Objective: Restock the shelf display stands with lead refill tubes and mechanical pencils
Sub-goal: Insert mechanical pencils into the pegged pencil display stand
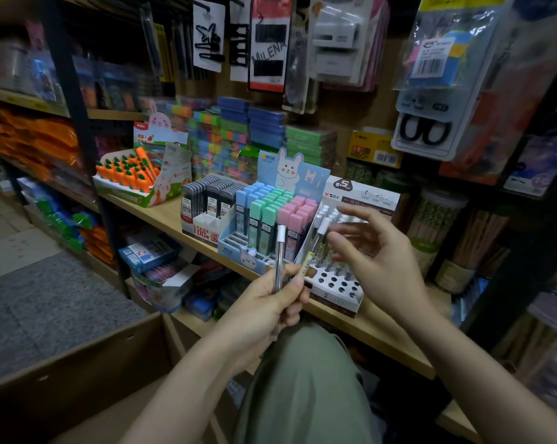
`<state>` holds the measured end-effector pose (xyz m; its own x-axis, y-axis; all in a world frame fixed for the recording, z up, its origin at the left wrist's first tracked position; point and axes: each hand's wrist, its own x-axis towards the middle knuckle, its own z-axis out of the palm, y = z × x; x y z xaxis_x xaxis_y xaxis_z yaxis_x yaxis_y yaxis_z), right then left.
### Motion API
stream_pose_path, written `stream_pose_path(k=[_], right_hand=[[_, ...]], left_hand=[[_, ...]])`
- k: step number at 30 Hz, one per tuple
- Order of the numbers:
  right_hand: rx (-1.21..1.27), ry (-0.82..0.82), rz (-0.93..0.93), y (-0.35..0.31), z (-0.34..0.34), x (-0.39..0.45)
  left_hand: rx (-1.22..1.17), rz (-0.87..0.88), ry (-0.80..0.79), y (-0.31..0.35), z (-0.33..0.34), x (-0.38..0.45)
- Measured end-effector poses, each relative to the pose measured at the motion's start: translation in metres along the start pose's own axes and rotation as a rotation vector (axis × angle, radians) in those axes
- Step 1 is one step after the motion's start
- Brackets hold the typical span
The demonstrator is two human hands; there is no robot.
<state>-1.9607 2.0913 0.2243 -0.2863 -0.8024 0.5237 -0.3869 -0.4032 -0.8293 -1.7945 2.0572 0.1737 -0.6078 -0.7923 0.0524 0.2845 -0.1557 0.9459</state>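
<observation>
My left hand (267, 302) grips two clear mechanical pencils with white caps (280, 251), held upright just in front of the shelf edge; one carries a yellow barcode label. My right hand (371, 251) hovers with relaxed, spread fingers over the white pencil stand (334, 288), holding nothing. That stand has several pencils in its back rows and bare holes in front. To its left sits a bunny display of blue, green and pink lead refill tubes (270, 216), then a box of black lead tubes (208, 203).
A carrot-themed display (129, 174) stands at the shelf's left end. Packaged goods hang above on hooks. Jars of pencils (437, 225) crowd the right side. An open cardboard box (78, 373) sits on the floor at lower left. My knee (302, 379) is under the shelf edge.
</observation>
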Motion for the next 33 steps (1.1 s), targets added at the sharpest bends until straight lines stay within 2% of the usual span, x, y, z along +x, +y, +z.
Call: stream_pose_path(k=[6, 10, 13, 19, 25, 29, 33], right_hand=[[0.043, -0.002, -0.025, -0.018, -0.005, -0.005], [-0.102, 0.116, -0.152, -0.034, -0.04, 0.0], [-0.255, 0.244, -0.204, -0.04, -0.06, 0.005], [-0.374, 0.332, -0.251, -0.035, -0.07, 0.009], [-0.663, 0.223, -0.339, -0.004, -0.059, 0.017], [-0.67, 0.191, -0.293, 0.021, -0.058, 0.025], [-0.704, 0.187, -0.2, 0.036, -0.056, 0.029]], left_hand=[[0.03, -0.014, -0.053, 0.006, 0.015, -0.005], [0.178, 0.009, 0.091, 0.013, 0.031, 0.008], [0.161, 0.006, 0.183, 0.018, 0.048, 0.022], [0.124, -0.055, 0.326, 0.003, 0.061, 0.035], [-0.032, -0.116, 0.134, 0.001, 0.045, 0.032], [0.078, -0.108, 0.171, -0.003, 0.033, 0.032], [0.063, -0.109, 0.174, -0.009, 0.032, 0.035]])
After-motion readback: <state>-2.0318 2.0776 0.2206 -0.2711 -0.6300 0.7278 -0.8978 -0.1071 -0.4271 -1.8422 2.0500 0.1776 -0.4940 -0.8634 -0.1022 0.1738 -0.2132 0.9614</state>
